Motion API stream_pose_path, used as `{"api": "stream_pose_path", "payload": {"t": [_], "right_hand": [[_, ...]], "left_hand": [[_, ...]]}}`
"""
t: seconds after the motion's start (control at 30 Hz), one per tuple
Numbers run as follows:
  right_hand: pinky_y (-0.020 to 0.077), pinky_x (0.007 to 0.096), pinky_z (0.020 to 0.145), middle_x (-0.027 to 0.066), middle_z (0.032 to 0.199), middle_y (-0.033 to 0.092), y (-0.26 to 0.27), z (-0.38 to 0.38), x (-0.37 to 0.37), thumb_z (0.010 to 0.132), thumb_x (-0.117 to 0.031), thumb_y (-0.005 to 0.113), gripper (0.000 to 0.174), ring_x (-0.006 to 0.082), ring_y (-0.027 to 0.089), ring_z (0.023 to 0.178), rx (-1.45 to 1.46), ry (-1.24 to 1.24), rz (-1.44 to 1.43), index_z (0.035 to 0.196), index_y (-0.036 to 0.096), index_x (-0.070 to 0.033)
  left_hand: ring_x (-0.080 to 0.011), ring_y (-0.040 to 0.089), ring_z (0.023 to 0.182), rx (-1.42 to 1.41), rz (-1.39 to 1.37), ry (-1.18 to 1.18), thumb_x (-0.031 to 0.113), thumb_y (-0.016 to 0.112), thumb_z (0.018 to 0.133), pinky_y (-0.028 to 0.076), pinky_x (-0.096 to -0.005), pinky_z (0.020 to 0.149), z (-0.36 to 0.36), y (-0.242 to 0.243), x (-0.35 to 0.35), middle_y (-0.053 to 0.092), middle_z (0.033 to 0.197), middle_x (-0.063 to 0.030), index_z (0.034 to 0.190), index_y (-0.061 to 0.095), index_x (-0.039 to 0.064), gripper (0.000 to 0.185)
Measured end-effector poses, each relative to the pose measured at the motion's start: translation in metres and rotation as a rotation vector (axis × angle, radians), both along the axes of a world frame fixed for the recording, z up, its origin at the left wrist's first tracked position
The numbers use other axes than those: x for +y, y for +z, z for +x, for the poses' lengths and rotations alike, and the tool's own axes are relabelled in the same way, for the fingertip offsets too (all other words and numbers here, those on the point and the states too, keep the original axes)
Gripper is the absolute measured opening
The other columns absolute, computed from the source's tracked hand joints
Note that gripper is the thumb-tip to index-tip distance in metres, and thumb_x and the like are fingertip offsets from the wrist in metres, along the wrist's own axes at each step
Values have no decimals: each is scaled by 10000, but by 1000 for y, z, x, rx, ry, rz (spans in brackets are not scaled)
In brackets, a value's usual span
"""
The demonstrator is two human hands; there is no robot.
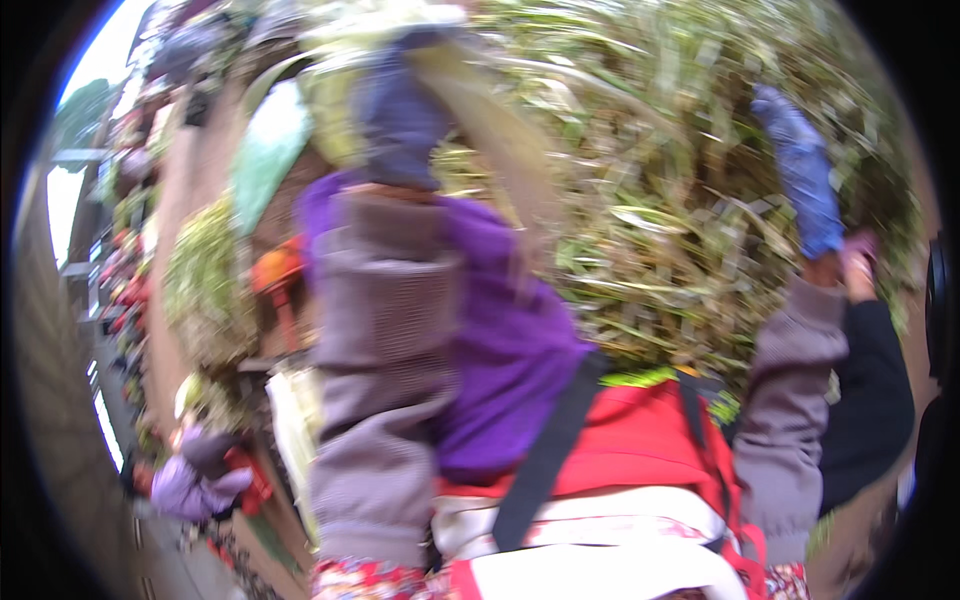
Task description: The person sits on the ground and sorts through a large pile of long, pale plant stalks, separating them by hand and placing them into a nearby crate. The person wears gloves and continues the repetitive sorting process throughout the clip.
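My left hand point(401, 112), in a blue glove, is at the upper left of the picture and badly blurred. It grips a bunch of long pale yellow-green leaves point(487, 112), possibly husks, that spill out on both sides of it; its fingertips are hidden. Off to the right, my right hand point(795, 161), also in a blue glove, reaches over a large heap of green and straw-coloured leaves point(660, 247). Its fingers are blurred, and whether they hold anything cannot be made out. A purple cloth point(502, 360) covers my lap on the left.
Beside my right arm is another person's hand point(860, 262) and dark clothing point(870, 405). An orange object point(277, 266) and a leafy bundle point(206, 277) lie to the left. A person in a lilac top point(191, 484) is at lower left, with more people along the far row.
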State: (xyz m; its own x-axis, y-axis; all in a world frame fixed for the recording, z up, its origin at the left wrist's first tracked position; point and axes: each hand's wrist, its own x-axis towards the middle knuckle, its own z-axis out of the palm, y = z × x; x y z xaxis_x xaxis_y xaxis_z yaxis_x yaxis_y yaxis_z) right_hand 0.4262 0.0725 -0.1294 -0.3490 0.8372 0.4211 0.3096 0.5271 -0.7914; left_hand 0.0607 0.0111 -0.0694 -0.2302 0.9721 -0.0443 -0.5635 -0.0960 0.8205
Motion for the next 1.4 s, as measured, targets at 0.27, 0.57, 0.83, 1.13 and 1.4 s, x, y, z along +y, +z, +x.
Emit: {"api": "stream_pose_path", "payload": {"t": [0.27, 0.57, 0.83, 1.13, 1.4], "right_hand": [[421, 225, 648, 70, 868, 543, -5, -169, -66, 687, -284, 640, 581, 122, 522, 769, -39, 175, -478, 1136, 398, -7], [386, 183, 436, 27, 663, 491, 6, -133, -77, 716, -253, 563, 426, 73, 468, 512, 333, 625, -894, 1009, 446, 34], [391, 173, 477, 47, 770, 506, -6, -119, -88, 744, -302, 525, 422, 62, 481, 588, 231, 571, -988, 1000, 451, 26], [380, 166, 487, 47, 799, 510, -19, -96, -78, 766, -321, 499, 406, 54, 475, 608, 221, 352, -1006, 990, 462, 16], [357, 161, 470, 31, 761, 505, -37, -85, -62, 777, -313, 488, 378, 49, 457, 580, 257, 145, -978, 982, 477, 5]], "left_hand": [[-198, 525, 650, -433, 208, -139, 231, 538, 687, 435, -286, 640, 61, -37, 25, 544, 743, -90, 826, 518, 24, 250], [-226, 505, 539, -704, 296, -157, 303, 578, 633, 461, -363, 533, 76, 3, -2, 499, 614, -93, 711, 505, 64, 262], [-198, 485, 470, -591, 76, -189, 389, 577, 638, 443, -342, 459, 52, -11, 0, 477, 565, -45, 735, 495, 109, 307], [-148, 442, 433, -559, 496, 224, 305, 504, 693, 398, -299, 424, -23, 13, -12, 439, 554, 4, 720, 454, 127, 187], [-155, 436, 421, -655, 537, 276, 407, 492, 723, 388, -304, 407, -28, 9, -10, 427, 552, 0, 717, 455, 149, 260]]}}
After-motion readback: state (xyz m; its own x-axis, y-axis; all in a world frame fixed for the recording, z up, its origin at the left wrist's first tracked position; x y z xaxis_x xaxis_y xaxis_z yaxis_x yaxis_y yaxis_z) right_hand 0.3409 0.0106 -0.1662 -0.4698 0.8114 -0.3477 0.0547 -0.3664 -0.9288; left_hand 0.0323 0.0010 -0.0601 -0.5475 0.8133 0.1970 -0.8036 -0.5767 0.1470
